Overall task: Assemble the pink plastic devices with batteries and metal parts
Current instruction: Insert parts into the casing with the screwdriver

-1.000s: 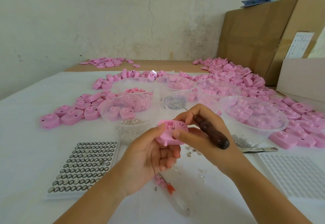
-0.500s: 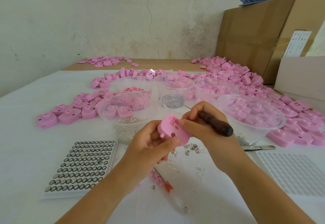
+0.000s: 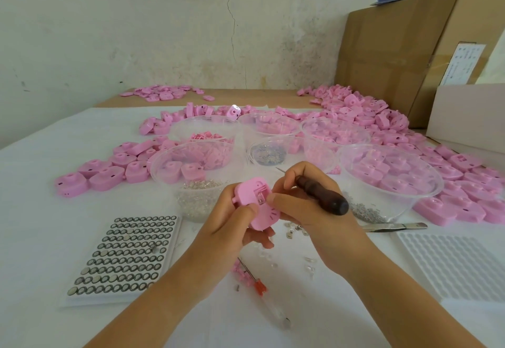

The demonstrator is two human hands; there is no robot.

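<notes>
A person works at a white-covered table (image 3: 41,211), watched from just behind their arms; twelve o'clock points away toward the wall. At the centre, the left hand (image 3: 232,227) grips one pink device (image 3: 255,207), thumb across its face and fingers curled underneath. It is held clear of the cloth and tipped so its open compartment faces the person. The right hand (image 3: 308,211) is closed around a dark-handled tool (image 3: 323,196), whose thin metal tip points toward twelve o'clock, away from the device. That hand's fingertips (image 3: 274,198) meet the compartment's edge, where a small piece of metal glints. This looks like the step of seating a metal part in the shell; whether it is fully home is too small to tell. At eight o'clock from the hands lies a battery tray (image 3: 123,257) filled with button cells, near but apart. Loose metal contacts (image 3: 296,229) lie on the cloth at four o'clock of the device, and tweezers (image 3: 393,227) lie at three o'clock. Clear bowls (image 3: 153,164) of pink shells and metal bits stand from eleven to one o'clock. The next move likely calls for pressing the part down firmly, by fingertip or by bringing the tool's tip round. A reach toward eight o'clock for a battery would follow, with the left grip steady and the compartment kept facing up.
</notes>
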